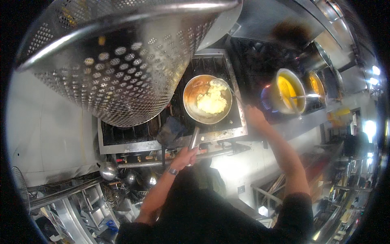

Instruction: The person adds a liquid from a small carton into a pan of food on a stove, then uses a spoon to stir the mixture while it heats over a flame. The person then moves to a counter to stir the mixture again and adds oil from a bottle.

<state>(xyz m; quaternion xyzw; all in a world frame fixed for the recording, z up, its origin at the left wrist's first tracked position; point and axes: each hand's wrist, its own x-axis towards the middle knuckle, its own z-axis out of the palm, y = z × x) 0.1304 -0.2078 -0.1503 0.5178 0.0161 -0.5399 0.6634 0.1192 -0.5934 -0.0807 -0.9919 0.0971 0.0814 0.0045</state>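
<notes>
My left hand (185, 157), with a watch at its wrist, is closed round the metal handle (194, 138) of a round pan. The pan (192, 99) rests on the dark slatted grate and holds a lumpy, pale yellow mass (212, 100). Its inner wall has a reddish-brown tint at the far left. My right hand (255, 116) grips a long-handled metal spoon or ladle (234, 91) from the right. The tool's head dips into the pan at the far side, with some of the yellow mass on it.
A large perforated metal strainer (131, 76) looms at the upper left, over part of the grate (210, 64). At right, a pot (300, 88) of yellow liquid sits beside a blue gas flame (268, 99). A dark cloth (170, 131) lies on the stove's front edge, above a rail (140, 164).
</notes>
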